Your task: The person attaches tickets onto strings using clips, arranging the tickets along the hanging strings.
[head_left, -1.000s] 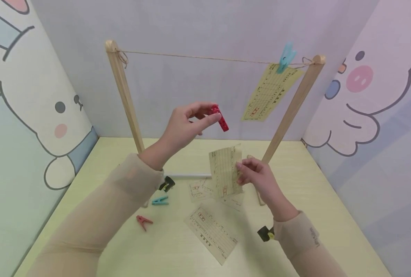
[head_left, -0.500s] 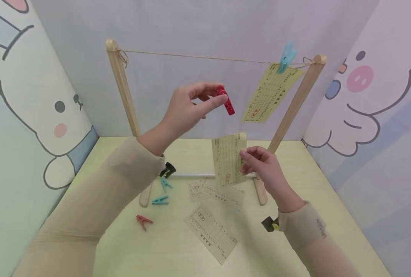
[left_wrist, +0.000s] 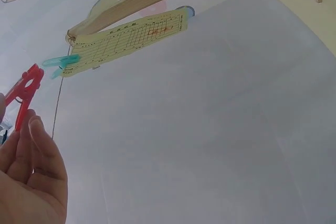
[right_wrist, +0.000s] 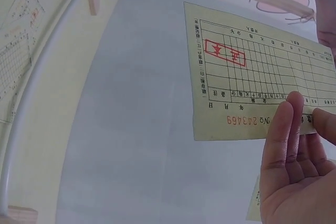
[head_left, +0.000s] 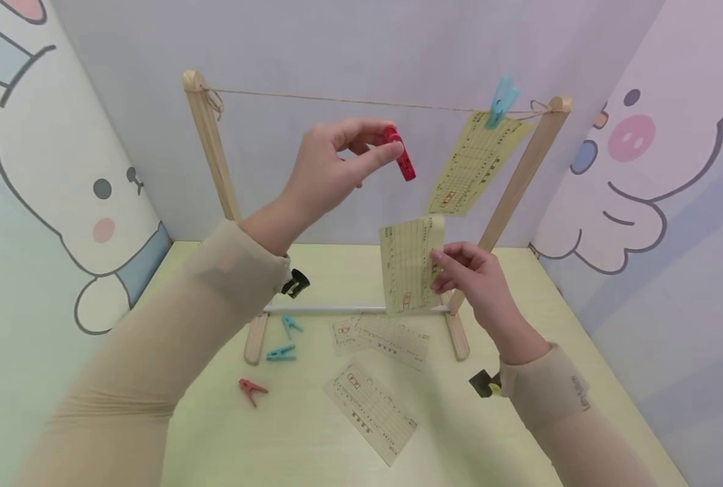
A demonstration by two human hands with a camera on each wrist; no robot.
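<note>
My left hand [head_left: 333,162] pinches a red clothespin [head_left: 401,154] between thumb and fingers, below the string [head_left: 349,101]. In the left wrist view that clothespin [left_wrist: 26,90] points its tip upward. Lower and to the right, my right hand [head_left: 473,281] pinches a thin yellow printed paper slip [head_left: 406,264] by its right edge. The right wrist view shows this slip [right_wrist: 247,77] with a red stamp and number. Another yellow slip [head_left: 479,166] hangs from the string's right end, clipped by a light blue clothespin [head_left: 502,103].
The string spans two wooden posts [head_left: 212,149], joined low by a white rod [head_left: 337,309]. On the table [head_left: 233,446] lie several printed slips [head_left: 371,414], two blue clothespins [head_left: 281,352] and a red clothespin [head_left: 253,390]. Cartoon-printed panels stand at both sides.
Both hands have risen and shifted slightly right, carrying the red clothespin and the paper slip nearer the string. The lying blue clothespins and the frame's left foot have come into view.
</note>
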